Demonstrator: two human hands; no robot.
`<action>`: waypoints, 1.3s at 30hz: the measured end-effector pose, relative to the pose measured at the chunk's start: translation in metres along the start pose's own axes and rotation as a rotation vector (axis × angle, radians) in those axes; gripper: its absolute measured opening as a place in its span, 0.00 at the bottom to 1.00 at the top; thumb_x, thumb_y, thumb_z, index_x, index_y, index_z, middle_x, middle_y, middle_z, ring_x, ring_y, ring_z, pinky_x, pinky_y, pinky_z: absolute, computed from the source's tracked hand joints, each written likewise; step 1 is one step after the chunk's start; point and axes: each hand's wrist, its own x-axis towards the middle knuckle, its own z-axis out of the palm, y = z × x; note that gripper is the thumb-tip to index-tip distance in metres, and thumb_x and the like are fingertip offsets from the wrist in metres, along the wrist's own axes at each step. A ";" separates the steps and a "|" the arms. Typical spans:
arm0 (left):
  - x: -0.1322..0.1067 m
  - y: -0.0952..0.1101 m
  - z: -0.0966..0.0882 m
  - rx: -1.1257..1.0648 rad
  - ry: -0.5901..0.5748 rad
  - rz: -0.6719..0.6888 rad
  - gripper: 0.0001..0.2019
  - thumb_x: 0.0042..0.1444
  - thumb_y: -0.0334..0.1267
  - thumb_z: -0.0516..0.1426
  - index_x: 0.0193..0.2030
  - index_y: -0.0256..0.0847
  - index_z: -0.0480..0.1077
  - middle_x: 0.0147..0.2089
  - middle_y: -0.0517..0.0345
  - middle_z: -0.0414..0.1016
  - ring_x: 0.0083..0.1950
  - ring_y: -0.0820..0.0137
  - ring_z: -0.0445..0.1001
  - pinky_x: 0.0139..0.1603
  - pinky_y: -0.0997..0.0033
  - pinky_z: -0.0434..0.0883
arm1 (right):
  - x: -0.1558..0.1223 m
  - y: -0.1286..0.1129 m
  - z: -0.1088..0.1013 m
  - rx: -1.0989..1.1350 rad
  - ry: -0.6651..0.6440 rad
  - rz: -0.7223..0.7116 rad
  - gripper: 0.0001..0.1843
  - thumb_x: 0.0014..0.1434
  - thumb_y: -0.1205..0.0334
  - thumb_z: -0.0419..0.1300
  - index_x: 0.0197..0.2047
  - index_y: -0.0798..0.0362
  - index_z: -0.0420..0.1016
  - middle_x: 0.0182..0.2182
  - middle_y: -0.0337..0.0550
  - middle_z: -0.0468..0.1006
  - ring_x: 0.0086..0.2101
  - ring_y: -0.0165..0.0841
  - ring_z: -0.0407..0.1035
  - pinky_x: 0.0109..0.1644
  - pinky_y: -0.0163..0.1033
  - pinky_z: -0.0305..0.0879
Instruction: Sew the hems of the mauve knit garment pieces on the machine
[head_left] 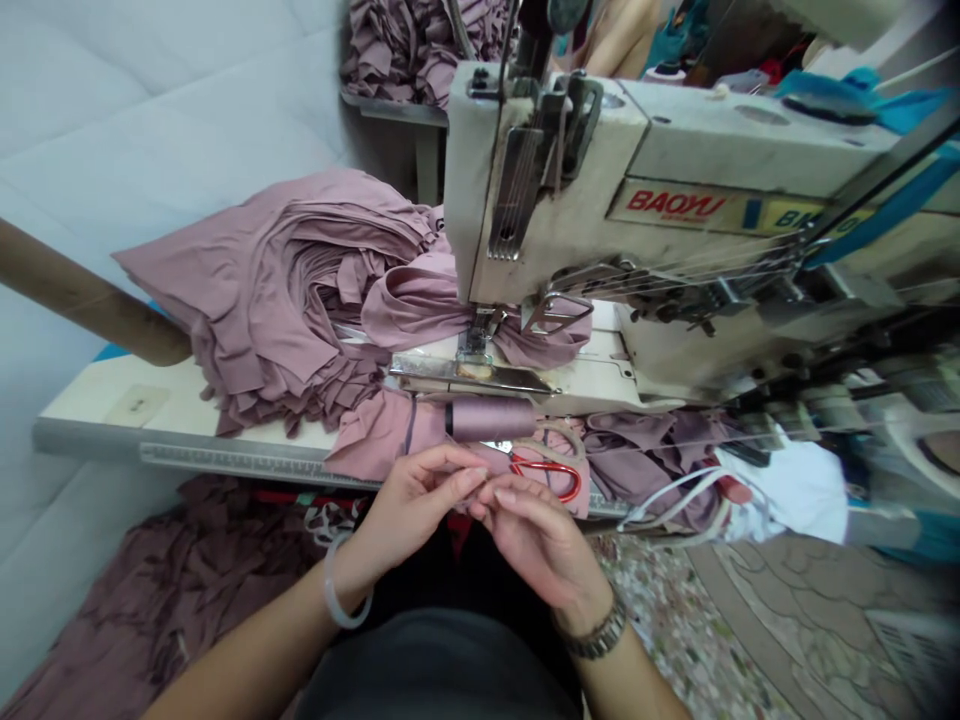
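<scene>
My left hand (424, 510) and my right hand (536, 535) meet in front of the machine table's edge, both with fingers pinched together. Whatever lies between the fingertips is too small to make out; it may be thread. Just beyond the fingers rests a cone of mauve thread (491, 418) on its side. Beside it lie scissors with red handles (559, 478), on a piece of pink fabric (386, 430). Behind them stands a white sewing machine (555, 210), with mauve fabric (540, 335) around its presser foot area.
A thick stack of mauve fabric pieces (277, 270) covers the table's left part. More fabric (187, 580) is heaped below at left. A white cloth (795, 490) lies to the right. A brown pole (90, 290) juts in from the left. Another person's arm (622, 40) shows behind the machine.
</scene>
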 end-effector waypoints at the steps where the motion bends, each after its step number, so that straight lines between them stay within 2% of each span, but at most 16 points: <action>1: 0.000 0.000 -0.001 0.053 0.003 0.017 0.12 0.54 0.43 0.64 0.40 0.36 0.78 0.35 0.54 0.78 0.32 0.75 0.74 0.35 0.78 0.72 | -0.001 -0.001 0.000 -0.048 -0.008 0.002 0.06 0.56 0.60 0.65 0.34 0.52 0.83 0.29 0.40 0.79 0.35 0.30 0.71 0.48 0.37 0.66; 4: 0.000 -0.001 -0.002 0.131 0.024 -0.019 0.14 0.55 0.44 0.64 0.42 0.36 0.79 0.33 0.53 0.78 0.24 0.78 0.71 0.25 0.81 0.68 | -0.006 -0.001 -0.004 -0.285 0.094 -0.059 0.06 0.57 0.58 0.66 0.35 0.51 0.82 0.31 0.41 0.80 0.35 0.30 0.72 0.47 0.37 0.66; 8: 0.001 -0.002 -0.003 0.119 0.041 -0.115 0.17 0.53 0.48 0.65 0.42 0.36 0.79 0.23 0.57 0.73 0.19 0.80 0.65 0.20 0.82 0.61 | -0.010 0.004 -0.010 -0.579 0.270 -0.223 0.09 0.53 0.58 0.70 0.28 0.52 0.77 0.26 0.36 0.77 0.28 0.25 0.68 0.36 0.31 0.65; 10: 0.001 -0.002 -0.003 0.084 0.035 -0.135 0.18 0.52 0.49 0.65 0.42 0.35 0.79 0.19 0.59 0.70 0.19 0.80 0.63 0.19 0.82 0.59 | -0.010 0.004 -0.011 -0.612 0.247 -0.257 0.10 0.52 0.59 0.70 0.30 0.52 0.73 0.26 0.34 0.75 0.27 0.24 0.68 0.34 0.30 0.64; 14: 0.001 -0.003 -0.003 0.034 0.028 -0.155 0.18 0.51 0.48 0.66 0.43 0.35 0.79 0.20 0.60 0.69 0.19 0.81 0.61 0.20 0.82 0.57 | -0.011 0.000 -0.012 -0.662 0.172 -0.248 0.11 0.57 0.57 0.66 0.42 0.49 0.73 0.27 0.34 0.76 0.29 0.26 0.70 0.35 0.31 0.66; 17: 0.000 -0.005 -0.003 0.046 0.018 -0.148 0.17 0.52 0.47 0.66 0.41 0.35 0.79 0.22 0.60 0.71 0.20 0.81 0.61 0.21 0.81 0.57 | -0.015 -0.004 -0.013 -0.840 0.116 -0.259 0.08 0.63 0.56 0.60 0.40 0.51 0.77 0.29 0.39 0.77 0.31 0.28 0.70 0.37 0.33 0.66; 19: 0.000 -0.004 -0.003 0.051 0.026 -0.082 0.14 0.53 0.45 0.65 0.40 0.36 0.79 0.29 0.56 0.75 0.28 0.78 0.68 0.29 0.80 0.64 | -0.020 -0.004 -0.015 -0.960 0.084 -0.285 0.09 0.65 0.57 0.58 0.38 0.51 0.75 0.30 0.39 0.75 0.32 0.28 0.69 0.38 0.33 0.65; 21: 0.001 -0.003 -0.004 -0.038 0.043 -0.013 0.12 0.56 0.45 0.63 0.37 0.36 0.77 0.34 0.55 0.76 0.40 0.74 0.73 0.43 0.78 0.68 | -0.027 -0.004 -0.021 -1.099 0.047 -0.317 0.09 0.67 0.60 0.55 0.36 0.51 0.73 0.29 0.38 0.72 0.32 0.27 0.68 0.38 0.33 0.63; 22: 0.001 -0.002 -0.005 -0.122 0.051 0.006 0.12 0.57 0.46 0.63 0.36 0.37 0.76 0.32 0.57 0.74 0.42 0.73 0.72 0.47 0.77 0.67 | -0.032 -0.005 -0.025 -1.166 0.027 -0.333 0.09 0.67 0.61 0.54 0.36 0.51 0.71 0.29 0.37 0.72 0.32 0.27 0.67 0.39 0.33 0.62; 24: 0.003 0.001 -0.008 -0.278 0.066 0.009 0.12 0.58 0.46 0.62 0.36 0.38 0.73 0.23 0.63 0.65 0.36 0.76 0.70 0.43 0.79 0.65 | -0.043 -0.007 -0.035 -1.239 0.006 -0.351 0.09 0.67 0.62 0.53 0.35 0.51 0.70 0.29 0.37 0.71 0.32 0.27 0.66 0.38 0.32 0.60; 26: 0.004 0.002 -0.009 -0.307 0.070 0.008 0.12 0.58 0.46 0.62 0.36 0.38 0.72 0.18 0.67 0.55 0.29 0.78 0.64 0.38 0.81 0.63 | -0.052 -0.013 -0.045 -1.202 0.047 -0.356 0.09 0.67 0.62 0.53 0.35 0.51 0.70 0.29 0.37 0.70 0.31 0.27 0.65 0.36 0.32 0.60; 27: 0.005 0.002 -0.010 -0.267 0.063 0.010 0.12 0.59 0.46 0.62 0.35 0.38 0.71 0.18 0.67 0.54 0.29 0.78 0.64 0.39 0.80 0.62 | -0.056 -0.017 -0.049 -1.150 0.085 -0.358 0.09 0.67 0.62 0.53 0.35 0.50 0.70 0.29 0.37 0.70 0.30 0.27 0.64 0.36 0.32 0.60; 30: 0.006 0.003 -0.008 -0.046 0.018 0.001 0.15 0.61 0.47 0.59 0.30 0.37 0.71 0.24 0.62 0.65 0.38 0.74 0.69 0.46 0.77 0.64 | -0.059 -0.025 -0.054 -0.953 0.201 -0.395 0.09 0.68 0.60 0.53 0.36 0.50 0.70 0.30 0.37 0.70 0.33 0.28 0.66 0.39 0.33 0.61; 32: 0.006 0.004 -0.007 0.129 -0.042 -0.034 0.14 0.61 0.46 0.58 0.34 0.37 0.74 0.34 0.56 0.74 0.45 0.71 0.71 0.49 0.75 0.64 | -0.055 -0.027 -0.053 -0.853 0.251 -0.423 0.08 0.68 0.60 0.54 0.36 0.49 0.70 0.30 0.37 0.70 0.35 0.28 0.66 0.41 0.33 0.61; 34: 0.007 0.007 -0.006 0.274 -0.110 -0.063 0.12 0.60 0.45 0.59 0.39 0.37 0.77 0.42 0.53 0.77 0.45 0.69 0.72 0.48 0.73 0.65 | -0.048 -0.027 -0.050 -0.815 0.285 -0.436 0.08 0.67 0.59 0.55 0.36 0.49 0.70 0.30 0.36 0.69 0.34 0.28 0.65 0.40 0.33 0.61; 39: 0.008 0.014 -0.005 0.448 -0.158 -0.032 0.11 0.58 0.42 0.60 0.35 0.35 0.77 0.35 0.54 0.77 0.36 0.71 0.69 0.40 0.73 0.65 | -0.038 -0.025 -0.043 -0.812 0.320 -0.450 0.07 0.66 0.58 0.56 0.38 0.50 0.72 0.29 0.37 0.68 0.31 0.28 0.62 0.37 0.34 0.59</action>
